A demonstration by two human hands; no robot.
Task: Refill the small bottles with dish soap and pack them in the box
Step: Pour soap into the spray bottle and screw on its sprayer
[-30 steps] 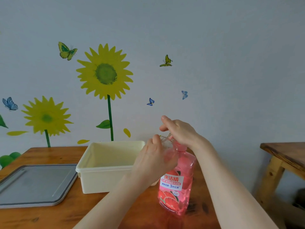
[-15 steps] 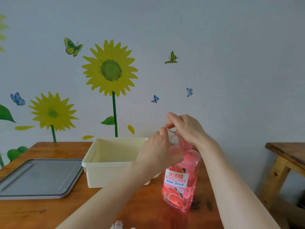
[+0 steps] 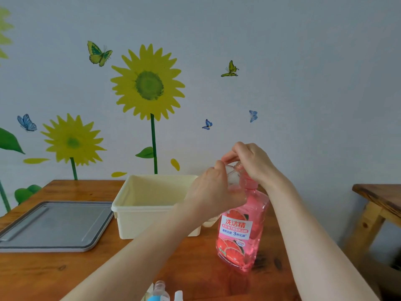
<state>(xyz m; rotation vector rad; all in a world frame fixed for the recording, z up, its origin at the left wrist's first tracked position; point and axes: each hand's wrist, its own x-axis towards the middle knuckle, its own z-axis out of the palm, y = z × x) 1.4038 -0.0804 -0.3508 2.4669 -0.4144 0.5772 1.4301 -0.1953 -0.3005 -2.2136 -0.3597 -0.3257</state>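
A tall pink dish soap bottle [image 3: 240,231] with a pump top stands on the wooden table [image 3: 65,272]. My left hand [image 3: 213,192] holds a small clear bottle [image 3: 231,177], tilted with its mouth up against the pump. My right hand [image 3: 252,161] is closed over the pump head, fingers curled above the small bottle's neck. The pump head itself is hidden under that hand. A cream plastic box [image 3: 138,206] sits just left of the soap bottle and looks empty. More small bottles [image 3: 160,290] peek in at the bottom edge, one beside a white cap [image 3: 178,295].
A grey tray [image 3: 54,227] lies on the table left of the box. A second wooden table [image 3: 379,198] stands apart at the right, with a gap of floor between. A wall with sunflower stickers runs close behind the table.
My view has tilted down a little, bringing the small bottles at the bottom edge into sight. Both hands stay on the small bottle and the pump.
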